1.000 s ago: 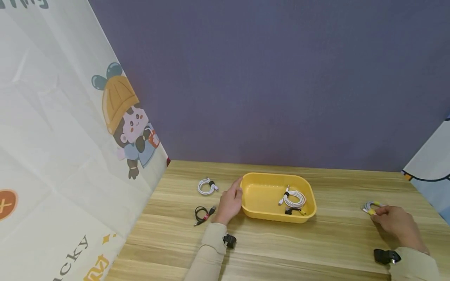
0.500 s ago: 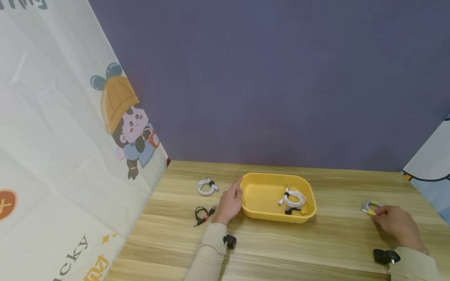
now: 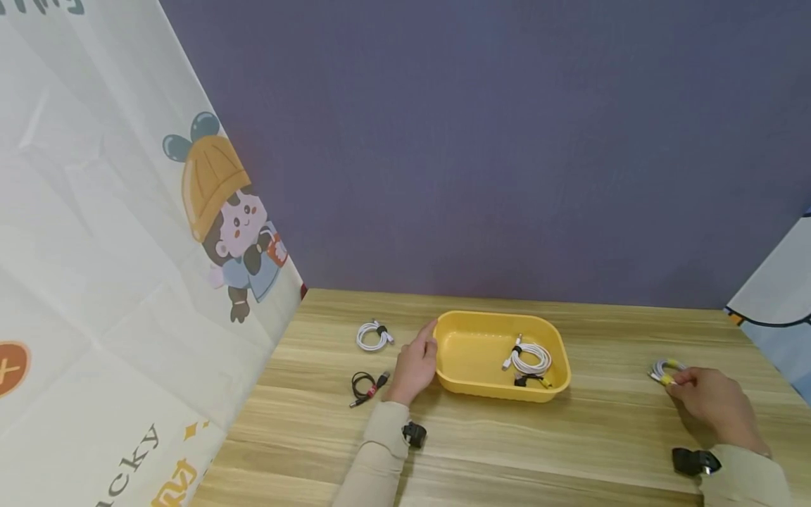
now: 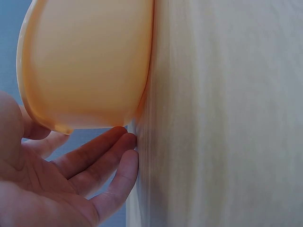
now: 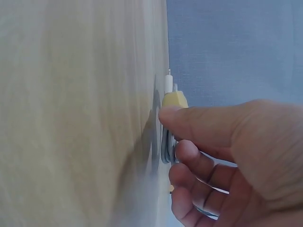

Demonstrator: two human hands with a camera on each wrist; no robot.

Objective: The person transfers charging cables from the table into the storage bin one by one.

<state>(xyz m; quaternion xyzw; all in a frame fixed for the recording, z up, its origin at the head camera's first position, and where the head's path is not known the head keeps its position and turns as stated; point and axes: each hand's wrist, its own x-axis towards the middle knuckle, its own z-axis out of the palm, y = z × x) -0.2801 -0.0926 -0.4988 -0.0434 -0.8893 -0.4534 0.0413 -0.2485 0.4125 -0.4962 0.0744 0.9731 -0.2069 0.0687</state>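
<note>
At the right of the table, my right hand (image 3: 716, 405) pinches a coiled grey-white cable (image 3: 667, 367) with yellow bands. In the right wrist view the thumb lies on the yellow band (image 5: 175, 99), and a white plug (image 5: 168, 84) sticks up past it. My left hand (image 3: 413, 366) rests against the left end of a yellow plastic basket (image 3: 500, 391). The left wrist view has its fingers (image 4: 102, 161) loosely extended below the basket's end wall, with the thumb at the rim. Inside the basket lie a coiled white cable (image 3: 535, 360) and a small black-and-yellow cable (image 3: 521, 381).
Left of the basket, a white cable coil (image 3: 374, 336) with a black tie lies on the wooden table (image 3: 507, 451). Nearer is a black cable (image 3: 364, 389) with a red tie. A dark blue panel (image 3: 507, 155) rises behind the table, and a printed white sheet (image 3: 114, 267) hangs at left.
My right hand and the grey-white cable have shifted very slightly up and left in the head view. The left hand and basket stay in place.
</note>
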